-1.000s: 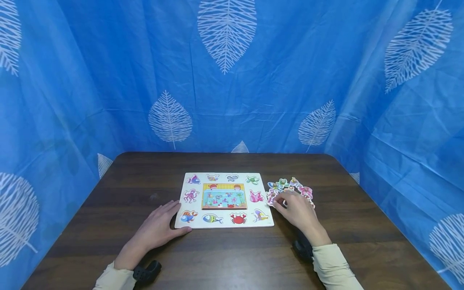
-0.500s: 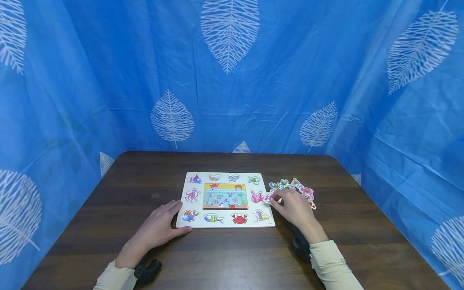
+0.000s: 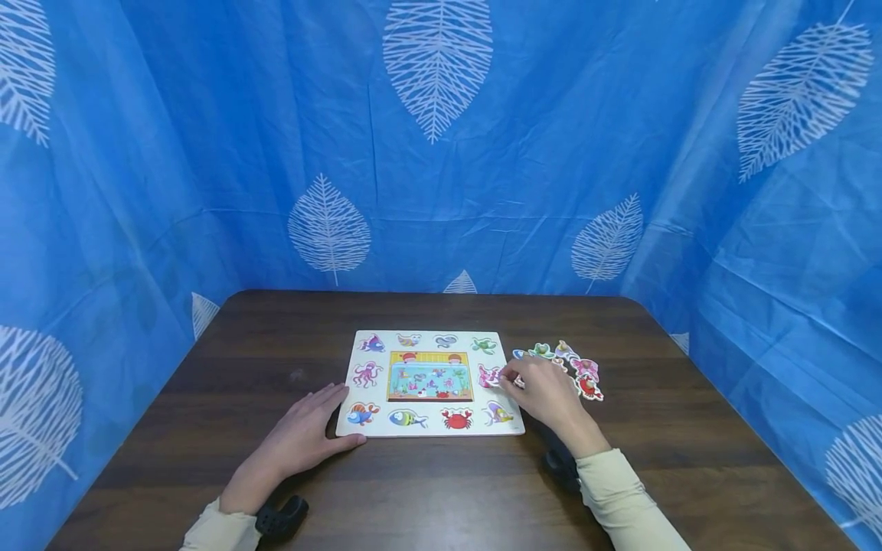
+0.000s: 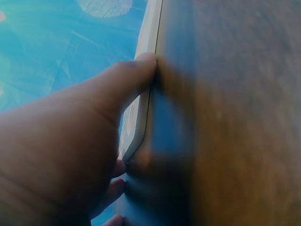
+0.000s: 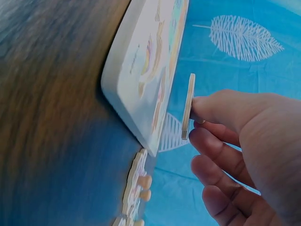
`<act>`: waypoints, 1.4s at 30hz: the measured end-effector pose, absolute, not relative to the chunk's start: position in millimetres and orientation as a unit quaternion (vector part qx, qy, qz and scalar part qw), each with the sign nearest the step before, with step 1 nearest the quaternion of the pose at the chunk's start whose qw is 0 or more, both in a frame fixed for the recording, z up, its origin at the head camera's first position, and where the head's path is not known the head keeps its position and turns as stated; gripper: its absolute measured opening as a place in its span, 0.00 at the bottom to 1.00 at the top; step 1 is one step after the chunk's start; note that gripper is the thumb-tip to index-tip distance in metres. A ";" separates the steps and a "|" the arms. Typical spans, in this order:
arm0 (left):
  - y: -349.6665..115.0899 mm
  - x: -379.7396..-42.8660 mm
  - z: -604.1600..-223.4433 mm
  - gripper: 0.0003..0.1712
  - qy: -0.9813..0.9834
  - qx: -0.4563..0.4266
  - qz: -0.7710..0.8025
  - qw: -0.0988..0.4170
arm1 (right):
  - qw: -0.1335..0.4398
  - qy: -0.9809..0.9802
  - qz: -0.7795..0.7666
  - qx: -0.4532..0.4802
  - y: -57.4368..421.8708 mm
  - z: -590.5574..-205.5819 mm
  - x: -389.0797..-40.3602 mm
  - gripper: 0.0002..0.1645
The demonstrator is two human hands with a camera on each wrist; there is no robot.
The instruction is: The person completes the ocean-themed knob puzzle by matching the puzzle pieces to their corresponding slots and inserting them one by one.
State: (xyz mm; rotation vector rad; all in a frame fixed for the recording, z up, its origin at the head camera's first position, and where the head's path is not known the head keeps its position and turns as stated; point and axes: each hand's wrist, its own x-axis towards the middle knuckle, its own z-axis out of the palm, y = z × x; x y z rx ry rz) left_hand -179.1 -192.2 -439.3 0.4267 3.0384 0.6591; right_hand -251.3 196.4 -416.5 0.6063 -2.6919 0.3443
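Note:
A white puzzle board (image 3: 430,340) printed with sea animals lies flat on the table. At its lower left corner rests my left hand (image 3: 303,432), fingers extended along the left edge. The left thumb (image 4: 141,70) touches the near edge in the left wrist view. My right hand (image 3: 547,390) pinches a thin wooden puzzle piece (image 5: 188,108) between thumb and forefinger. That piece stands raised above the board's right side, over the pink coral picture in the head view. Its printed face is mostly hidden by the hand.
Several loose puzzle pieces (image 3: 586,370) lie in a cluster right of the board, partly behind my right hand. Wooden knobs (image 5: 145,182) stick up from them. A blue curtain (image 3: 441,191) with white leaves hangs behind the dark wooden table (image 3: 441,490).
My right hand has moved left from the cluster to the board's right side, carrying a piece. A red crab piece in the cluster now shows more fully. My left hand stays at its corner.

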 end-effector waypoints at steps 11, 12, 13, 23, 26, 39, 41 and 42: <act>-192.6 -179.3 -438.7 0.53 0.969 0.140 0.203 0.004 | 0.156 -0.957 0.128 0.210 189.9 -412.7 -253.9 0.09; -192.5 -179.4 -438.8 0.53 0.969 0.140 0.202 0.004 | 0.155 -0.957 0.127 0.210 189.4 -412.2 -254.3 0.09; -192.8 -179.4 -438.7 0.53 0.969 0.139 0.202 0.005 | 0.155 -0.957 0.128 0.211 188.8 -411.4 -255.0 0.09; -193.6 -180.3 -439.8 0.53 0.971 0.138 0.197 0.007 | 0.151 -0.955 0.131 0.220 176.4 -406.5 -262.7 0.07; -193.9 -180.2 -439.4 0.53 0.970 0.137 0.199 0.010 | 0.150 -0.954 0.132 0.223 171.6 -405.5 -264.6 0.07; -195.0 -179.1 -438.8 0.52 0.970 0.133 0.205 0.020 | 0.124 -0.956 0.141 0.225 154.8 -402.9 -276.9 0.06; -194.7 -179.2 -438.7 0.52 0.970 0.131 0.204 0.021 | 0.124 -0.956 0.139 0.227 152.8 -402.1 -278.5 0.05; -194.6 -179.4 -438.7 0.52 0.970 0.132 0.204 0.021 | 0.123 -0.956 0.138 0.227 152.0 -401.9 -279.4 0.05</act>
